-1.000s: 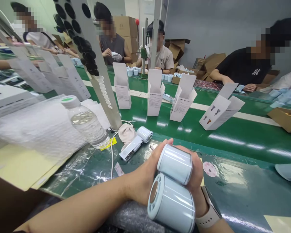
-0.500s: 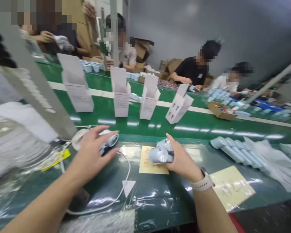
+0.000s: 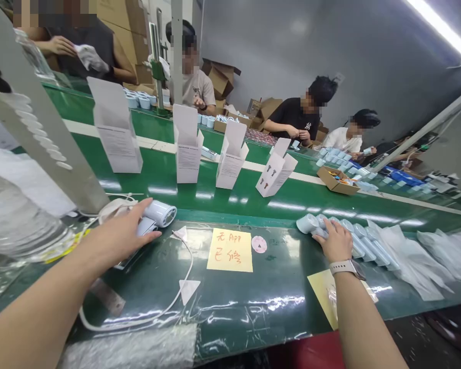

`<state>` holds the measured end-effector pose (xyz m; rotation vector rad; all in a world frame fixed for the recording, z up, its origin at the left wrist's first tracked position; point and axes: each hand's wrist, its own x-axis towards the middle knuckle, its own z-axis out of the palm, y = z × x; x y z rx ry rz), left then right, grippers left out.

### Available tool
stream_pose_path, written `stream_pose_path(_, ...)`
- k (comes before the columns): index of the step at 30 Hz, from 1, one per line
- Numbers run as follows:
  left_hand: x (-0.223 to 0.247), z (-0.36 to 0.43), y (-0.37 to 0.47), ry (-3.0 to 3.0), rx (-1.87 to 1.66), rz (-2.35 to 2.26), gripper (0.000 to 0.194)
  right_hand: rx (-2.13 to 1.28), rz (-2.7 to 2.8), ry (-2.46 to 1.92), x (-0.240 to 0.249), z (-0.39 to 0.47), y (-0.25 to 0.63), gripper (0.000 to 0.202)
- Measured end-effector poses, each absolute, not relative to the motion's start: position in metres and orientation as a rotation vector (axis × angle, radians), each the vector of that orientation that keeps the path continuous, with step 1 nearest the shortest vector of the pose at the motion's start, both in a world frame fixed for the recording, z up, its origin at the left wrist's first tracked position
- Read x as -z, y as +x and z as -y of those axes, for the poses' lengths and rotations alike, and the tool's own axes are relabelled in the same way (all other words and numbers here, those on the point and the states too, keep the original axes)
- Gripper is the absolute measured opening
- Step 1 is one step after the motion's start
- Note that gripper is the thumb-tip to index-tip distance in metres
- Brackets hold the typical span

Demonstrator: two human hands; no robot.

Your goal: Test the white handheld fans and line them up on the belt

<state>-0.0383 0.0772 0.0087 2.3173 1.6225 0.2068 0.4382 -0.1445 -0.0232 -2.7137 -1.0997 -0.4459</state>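
Observation:
My left hand (image 3: 128,228) is curved over light-blue cylindrical devices lying on the bench; the round open end of one device (image 3: 162,213) sticks out past my fingers. My thumb is on the near side, and the other fingertips are partly hidden. A white cable (image 3: 138,324) with a triangular white tag (image 3: 189,290) loops below that hand. At the right, my right hand (image 3: 335,240) has its fingers round the light-blue devices (image 3: 307,223) at the left end of a slanted row. How firmly it grips them is hard to see.
A yellow note (image 3: 230,250) and a round pink sticker (image 3: 259,244) lie between my hands. Several open white boxes, one of them (image 3: 119,136) at left, stand behind. Plastic bags (image 3: 411,261) lie right, a metal post (image 3: 54,128) rises left. Co-workers (image 3: 297,115) sit across.
My right hand has moved right with two light-blue devices, from above the yellow note to the row's end. My left hand has shifted slightly left, closing nearer round its device.

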Motion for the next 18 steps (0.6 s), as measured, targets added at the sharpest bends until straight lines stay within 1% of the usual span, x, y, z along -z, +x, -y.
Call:
stream_pose_path(3,-0.019,-0.071,-0.035,2.243,-0.082,-1.673,0.082,0.482,1.085,-2.701,0.016,0.136,0.427,0.055)
stream_pose_path(5,-0.021,-0.068,-0.034,2.214,-0.159,-1.65,0.087,0.499,1.063,-2.687,0.004,0.123,0.407,0.058)
stream_pose_path(7,-0.022,-0.068,-0.035,2.162,-0.343,-1.594,0.092,0.422,1.167,-2.638,-0.007,0.105,0.372,0.057)
stream_pose_path(8,-0.022,-0.067,-0.036,2.117,-0.45,-1.553,0.09,0.261,1.343,-2.576,-0.011,0.094,0.35,0.054)
stream_pose_path(9,-0.022,-0.066,-0.037,2.056,-0.556,-1.502,0.084,0.117,1.509,-2.502,-0.012,0.082,0.324,0.049)
stream_pose_path(12,-0.021,-0.061,-0.035,1.749,-0.814,-1.22,0.057,-0.213,1.835,-2.337,-0.006,0.046,0.238,0.023)
stream_pose_path(13,-0.02,-0.058,-0.033,1.613,-0.875,-1.094,0.054,-0.269,1.888,-2.309,-0.001,0.034,0.21,0.02)
stream_pose_path(15,-0.017,-0.051,-0.028,1.337,-0.935,-0.869,0.059,-0.336,1.955,-2.231,0.01,0.013,0.162,0.026)
stream_pose_path(18,-0.013,-0.043,-0.021,1.055,-0.924,-0.696,0.066,-0.422,2.007,-2.083,0.021,-0.007,0.121,0.014)
